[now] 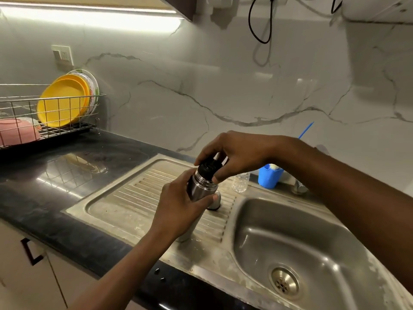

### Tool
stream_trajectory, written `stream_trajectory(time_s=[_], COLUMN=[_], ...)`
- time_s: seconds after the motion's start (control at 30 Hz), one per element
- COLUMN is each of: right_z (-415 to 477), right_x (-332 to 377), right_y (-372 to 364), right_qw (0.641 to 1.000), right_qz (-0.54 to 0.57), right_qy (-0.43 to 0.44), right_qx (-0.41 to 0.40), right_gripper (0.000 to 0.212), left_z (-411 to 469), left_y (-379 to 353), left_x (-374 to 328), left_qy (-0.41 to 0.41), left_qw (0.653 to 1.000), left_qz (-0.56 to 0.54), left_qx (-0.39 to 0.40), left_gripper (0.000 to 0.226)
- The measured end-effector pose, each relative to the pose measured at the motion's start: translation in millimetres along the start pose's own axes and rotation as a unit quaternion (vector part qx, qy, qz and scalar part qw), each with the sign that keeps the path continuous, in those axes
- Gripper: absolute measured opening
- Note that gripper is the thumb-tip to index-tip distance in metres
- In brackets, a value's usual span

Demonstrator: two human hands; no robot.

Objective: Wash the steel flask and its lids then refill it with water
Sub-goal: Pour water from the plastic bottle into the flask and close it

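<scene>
The steel flask [202, 186] is gripped round its upper body by the left hand [178, 206], fingers and thumb curled about the metal, and it is held tilted over the ribbed drainboard [134, 198]. Its base is seen below the left wrist, close to the drainboard; whether it touches cannot be told. The black inner lid [207, 167] at the flask's mouth is grasped from above by the right hand [237, 155] — thumb on the near side, fingertips curled over the far side. Whether the lid is screwed home or loose cannot be judged.

Just beyond the left thumb a steel outer cap [216, 204] is stood on the drainboard, partly hidden by the thumb and the flask. A clear plastic bottle [240, 182] is set just right of the right thumb, and beside it, under the right wrist, a blue holder [269, 177] is placed with a white brush head showing at its top. A tap [298, 187] is partly covered by the right forearm. The sink basin [257, 220] lies right of the left hand and beneath the right forearm, its drain [285, 283] seen nearer the viewer.

Well to the left of both hands a wire dish rack [73, 128] is stood on the black table [67, 175] — yellow plates [64, 101] are propped upright in it beside a pink bowl [17, 130].
</scene>
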State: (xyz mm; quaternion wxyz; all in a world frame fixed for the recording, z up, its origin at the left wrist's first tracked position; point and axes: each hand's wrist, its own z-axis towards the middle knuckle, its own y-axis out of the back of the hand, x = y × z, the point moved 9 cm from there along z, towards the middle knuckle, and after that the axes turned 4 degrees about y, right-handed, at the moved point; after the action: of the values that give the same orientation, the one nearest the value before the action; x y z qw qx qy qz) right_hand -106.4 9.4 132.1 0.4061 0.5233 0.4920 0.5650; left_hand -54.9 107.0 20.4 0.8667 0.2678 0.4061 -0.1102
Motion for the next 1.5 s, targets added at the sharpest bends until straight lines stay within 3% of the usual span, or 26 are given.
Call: stream_trajectory(time_s=[0.2,0.27,0.33,0.43,0.53,0.6,0.7,0.8,0.9,0.97,1.03,1.1,1.23,1.5], right_z=[-2,-4,-5,-7,-9,-14,-13,-12,-13,-12,-13,-16,-12,-12], right_x=[-3,-6,-5,-4,-3,1,-1,-13,-13,-11,-6,0,-2,5], right_y=[-1,-6,-7,1,1,-2,-4,-9,-6,-4,-6,-10,-10,-8], right_qw=[0.998,0.993,0.983,0.97,0.992,0.998,0.996,0.986,0.971,0.978,0.993,0.997,0.994,0.976], right_qz=[-0.011,-0.021,-0.101,-0.17,-0.096,-0.039,-0.079,-0.099,-0.159,-0.144,-0.088,-0.051,-0.102,-0.213], right_qy=[-0.061,-0.115,-0.144,-0.14,-0.072,-0.035,-0.044,-0.132,-0.165,-0.138,-0.082,-0.037,-0.044,-0.042], right_qx=[-0.017,-0.032,-0.056,-0.099,-0.038,0.022,0.004,-0.035,-0.075,-0.061,-0.006,0.036,-0.003,-0.03], right_gripper=[0.035,0.051,0.067,0.072,0.051,0.05,0.03,0.055,0.069,0.066,0.047,0.047,0.033,0.042], left_z=[-2,-3,-3,-3,-2,-1,-1,-1,-1,-1,-1,-1,-2,-1], left_y=[-3,-4,-5,-6,-4,-3,-3,-5,-7,-6,-4,-4,-5,-1], left_x=[1,0,1,0,-1,-1,-1,0,2,2,3,4,3,4], left_qy=[-0.009,-0.009,-0.007,-0.007,-0.01,-0.011,-0.015,-0.017,-0.018,-0.02,-0.021,-0.015,-0.015,-0.025], left_qw=[1.0,1.0,1.0,1.0,1.0,1.0,1.0,1.0,1.0,1.0,1.0,1.0,1.0,1.0], left_qz=[0.002,0.01,0.01,0.009,0.007,0.006,0.008,0.01,0.009,0.009,0.006,0.0,-0.007,-0.011], left_qx=[0.008,0.004,0.005,0.013,0.01,0.008,0.006,0.003,0.005,0.003,0.005,0.005,0.002,0.008], left_gripper=[0.065,0.07,0.07,0.067,0.067,0.066,0.064,0.068,0.065,0.066,0.065,0.065,0.063,0.058])
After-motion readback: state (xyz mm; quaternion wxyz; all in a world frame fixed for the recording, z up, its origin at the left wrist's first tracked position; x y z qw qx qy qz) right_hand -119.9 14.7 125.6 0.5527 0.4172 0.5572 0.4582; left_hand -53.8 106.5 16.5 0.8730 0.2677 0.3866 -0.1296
